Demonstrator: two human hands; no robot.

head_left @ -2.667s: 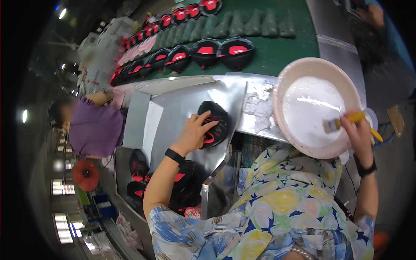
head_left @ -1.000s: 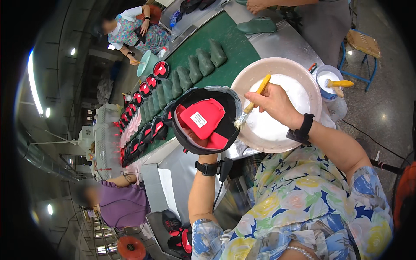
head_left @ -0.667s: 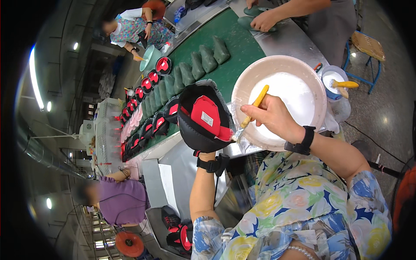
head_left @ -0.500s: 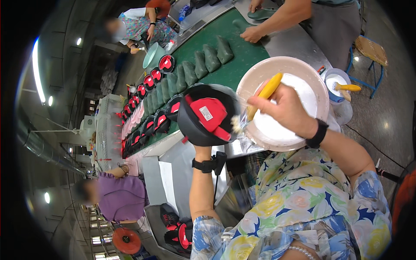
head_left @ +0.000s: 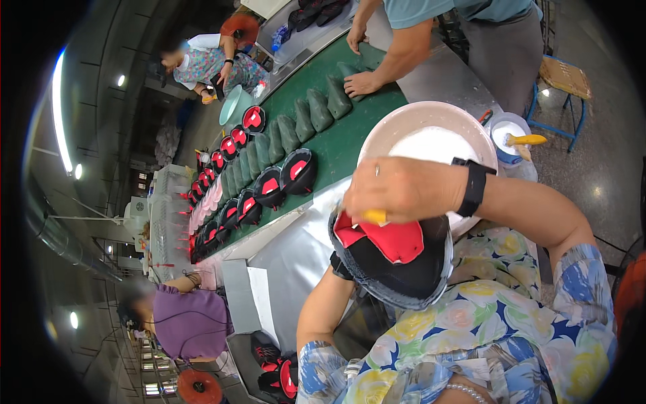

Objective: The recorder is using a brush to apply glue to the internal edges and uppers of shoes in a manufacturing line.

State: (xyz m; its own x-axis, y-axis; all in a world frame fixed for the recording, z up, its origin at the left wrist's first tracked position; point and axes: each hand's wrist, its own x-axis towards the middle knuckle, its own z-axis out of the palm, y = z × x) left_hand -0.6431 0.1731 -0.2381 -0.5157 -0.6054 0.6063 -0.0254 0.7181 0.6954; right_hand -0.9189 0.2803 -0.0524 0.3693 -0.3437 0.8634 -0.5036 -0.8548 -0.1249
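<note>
Right hand (head_left: 404,188) clenched on a brush over a shoe upper

The black, red-lined shoe upper (head_left: 407,276) is at lower centre, before the floral apron (head_left: 491,316). The right hand's fingers wrap the brush's yellow handle (head_left: 374,216) above its opening. The left hand is hidden behind the upper; its grasp cannot be told. The basin (head_left: 387,128) crowds just beyond the right hand. A strip of green table (head_left: 343,148) leaves room between basin and lined-up uppers (head_left: 298,174). Upper centre, a co-worker's hand (head_left: 362,84) is beside green lasts (head_left: 338,99); a bucket (head_left: 511,160) stands right of the basin.
</note>
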